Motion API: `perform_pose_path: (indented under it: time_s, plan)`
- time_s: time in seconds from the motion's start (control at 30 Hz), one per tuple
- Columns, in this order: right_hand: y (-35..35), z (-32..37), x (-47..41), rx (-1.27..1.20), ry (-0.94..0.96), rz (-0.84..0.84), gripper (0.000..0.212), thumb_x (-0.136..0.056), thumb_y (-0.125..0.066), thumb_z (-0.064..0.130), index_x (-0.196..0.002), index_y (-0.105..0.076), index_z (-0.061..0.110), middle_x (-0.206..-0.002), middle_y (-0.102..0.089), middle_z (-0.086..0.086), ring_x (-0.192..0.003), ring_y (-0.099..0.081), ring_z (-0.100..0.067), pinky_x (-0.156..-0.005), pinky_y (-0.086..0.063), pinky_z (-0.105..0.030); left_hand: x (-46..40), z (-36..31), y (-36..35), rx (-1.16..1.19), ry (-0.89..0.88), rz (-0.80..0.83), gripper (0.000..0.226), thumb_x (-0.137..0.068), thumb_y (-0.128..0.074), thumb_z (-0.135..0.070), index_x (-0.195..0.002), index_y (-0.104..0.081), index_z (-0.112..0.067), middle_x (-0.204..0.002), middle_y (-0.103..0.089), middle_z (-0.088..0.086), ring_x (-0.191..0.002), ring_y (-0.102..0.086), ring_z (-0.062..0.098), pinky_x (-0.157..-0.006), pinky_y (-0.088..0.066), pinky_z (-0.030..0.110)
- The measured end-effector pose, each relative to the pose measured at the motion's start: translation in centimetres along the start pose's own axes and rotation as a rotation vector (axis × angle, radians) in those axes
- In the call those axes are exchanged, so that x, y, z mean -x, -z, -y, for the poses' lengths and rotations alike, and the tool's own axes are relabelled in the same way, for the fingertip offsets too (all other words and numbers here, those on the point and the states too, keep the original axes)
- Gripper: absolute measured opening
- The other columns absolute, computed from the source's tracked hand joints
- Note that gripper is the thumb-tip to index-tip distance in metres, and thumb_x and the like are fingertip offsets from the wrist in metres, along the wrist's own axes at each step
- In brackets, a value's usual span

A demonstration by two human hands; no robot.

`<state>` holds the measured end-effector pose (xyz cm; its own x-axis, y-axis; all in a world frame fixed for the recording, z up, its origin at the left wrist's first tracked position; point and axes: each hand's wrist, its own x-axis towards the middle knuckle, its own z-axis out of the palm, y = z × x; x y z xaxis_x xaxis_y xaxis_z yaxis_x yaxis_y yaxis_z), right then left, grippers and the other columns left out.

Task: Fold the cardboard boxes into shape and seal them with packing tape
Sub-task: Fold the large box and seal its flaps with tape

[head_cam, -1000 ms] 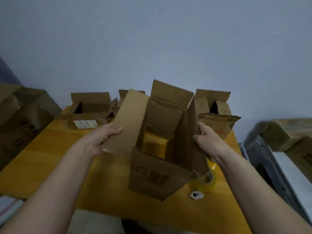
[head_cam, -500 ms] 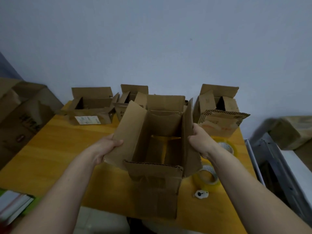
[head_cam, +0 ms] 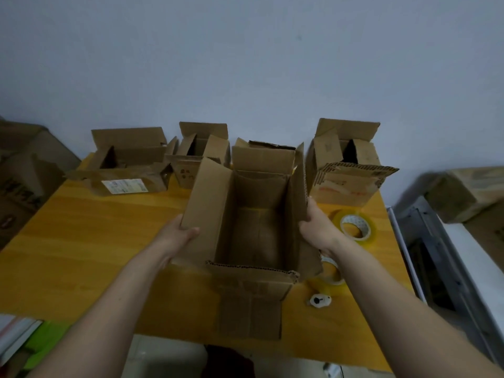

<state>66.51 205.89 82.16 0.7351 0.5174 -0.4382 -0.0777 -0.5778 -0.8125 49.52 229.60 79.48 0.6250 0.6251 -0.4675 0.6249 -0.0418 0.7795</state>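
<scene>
An open brown cardboard box (head_cam: pixel 256 233) stands upright on the yellow wooden table (head_cam: pixel 81 241), its top flaps spread and its bottom closed. My left hand (head_cam: pixel 177 236) holds the box's left flap, thumb on top and fingers beneath. My right hand (head_cam: pixel 316 230) grips the edge of the right flap. One roll of clear packing tape (head_cam: pixel 354 227) lies just right of my right hand. A second roll (head_cam: pixel 331 274) sits partly hidden behind the box's right flap and my wrist.
Three more open boxes stand along the table's far edge: one with a white label (head_cam: pixel 125 165), a small one (head_cam: pixel 201 154) and one at the right (head_cam: pixel 349 165). A small white object (head_cam: pixel 319 300) lies near the front edge. Larger boxes (head_cam: pixel 24 173) flank the table's left side.
The box has swung from tilted to upright and come down onto the table. Its inside bottom now looks closed. Both hands stayed on the side flaps.
</scene>
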Motion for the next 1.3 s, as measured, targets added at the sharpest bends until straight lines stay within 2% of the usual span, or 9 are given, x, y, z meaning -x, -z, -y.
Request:
perform_pose_path:
  time_s: [0.17, 0.27, 0.47, 0.53, 0.67, 0.8, 0.93, 1.13, 1.3]
  plan:
    - [1.2, -1.2, 0.6, -0.04, -0.029, -0.064, 0.058, -0.091, -0.045, -0.004, -0.142, -0.029, 0.017, -0.128, -0.052, -0.012, -0.118, -0.052, -0.032, -0.097, -0.048, -0.05, -0.3, 0.5, -1.9, -0.178, -0.116, -0.155, 0.081, -0.085, -0.069, -0.022, -0.15, -0.02, -0.024, -0.142, -0.043, 0.01, -0.125, -0.046, 0.031, -0.095, -0.045, 0.045]
    - [1.8, -1.2, 0.3, -0.03, -0.032, -0.139, 0.056, -0.09, -0.047, -0.003, -0.141, -0.032, 0.015, -0.125, -0.052, -0.013, -0.112, -0.054, -0.032, -0.091, -0.052, -0.048, 0.7, 0.4, -3.5, -0.64, -0.307, -0.317, 0.098, -0.081, -0.072, -0.028, -0.152, -0.004, -0.033, -0.151, -0.026, 0.011, -0.135, -0.031, 0.033, -0.109, -0.032, 0.052]
    - [3.4, -3.6, 0.3, -0.11, -0.054, -0.308, 0.065, -0.088, -0.052, 0.0, -0.143, -0.029, 0.025, -0.122, -0.053, -0.011, -0.1, -0.055, -0.029, -0.081, -0.054, -0.046, 2.9, 1.8, -4.3, -0.771, -0.653, -0.185, 0.082, -0.088, -0.063, -0.016, -0.15, -0.011, -0.034, -0.133, -0.056, -0.008, -0.136, -0.037, 0.016, -0.119, 0.004, 0.037]
    - [3.5, -4.6, 0.5, -0.08, -0.007, -0.376, 0.075, -0.089, -0.056, 0.002, -0.148, -0.02, 0.03, -0.132, -0.049, -0.011, -0.112, -0.053, -0.03, -0.09, -0.05, -0.045, 3.0, 2.6, -4.2, -0.78, -0.634, -0.179, 0.077, -0.091, -0.059, -0.014, -0.15, -0.013, -0.033, -0.136, -0.053, -0.012, -0.141, -0.03, 0.016, -0.121, -0.005, 0.038]
    - [2.5, -6.4, 2.0, 0.689, 0.4, -0.517, 0.06, -0.093, -0.056, 0.011, -0.147, -0.032, 0.024, -0.149, -0.032, -0.013, -0.137, -0.032, -0.033, -0.108, -0.034, -0.043, 3.8, 3.4, -4.2, -0.622, -0.511, 0.116, 0.087, -0.089, -0.05, 0.006, -0.148, -0.013, -0.046, -0.158, -0.018, -0.01, -0.146, -0.016, 0.017, -0.115, -0.028, 0.039]
    - [2.4, -7.9, 3.0, 1.023, 0.628, -0.317, 0.036, -0.099, -0.046, 0.014, -0.133, -0.056, 0.017, -0.151, -0.038, -0.003, -0.146, -0.018, -0.024, -0.119, -0.011, -0.039, 3.9, 3.7, -3.8, -0.645, -0.418, 0.266, 0.111, -0.075, -0.064, 0.01, -0.145, -0.009, -0.055, -0.158, 0.008, -0.017, -0.147, -0.008, 0.018, -0.1, -0.047, 0.033]
    - [3.5, -9.0, 4.5, 0.88, 0.549, -0.168, 0.039, -0.1, -0.038, 0.025, -0.138, -0.048, 0.025, -0.156, -0.025, 0.007, -0.148, -0.004, -0.013, -0.119, 0.003, -0.034, 4.1, 3.5, -3.8, -0.563, -0.366, 0.333, 0.116, -0.065, -0.087, -0.028, -0.143, -0.007, -0.059, -0.158, 0.008, -0.018, -0.146, -0.005, 0.013, -0.11, -0.036, 0.034]
    - [2.1, -9.0, 6.2, 0.637, 0.428, 0.175, 0.067, -0.087, -0.057, 0.05, -0.146, -0.036, 0.028, -0.158, -0.019, 0.01, -0.145, 0.004, -0.003, -0.12, -0.005, -0.032, 4.8, 3.6, -5.4, -0.302, -0.401, 0.179, 0.098, -0.065, -0.063, -0.067, -0.148, -0.017, -0.042, -0.145, -0.025, -0.028, -0.144, -0.016, 0.007, -0.116, -0.024, 0.039]
    - [-1.0, -9.3, 5.6, 0.582, 0.395, -0.206, 0.089, -0.085, -0.063, 0.047, -0.152, -0.008, 0.027, -0.158, -0.016, 0.005, -0.146, -0.006, -0.011, -0.118, -0.008, -0.031, 5.6, 3.9, -7.6, -0.3, -0.43, -0.055, 0.088, -0.085, -0.064, -0.045, -0.152, -0.008, -0.033, -0.144, -0.032, -0.022, -0.139, -0.024, 0.012, -0.112, -0.027, 0.039]
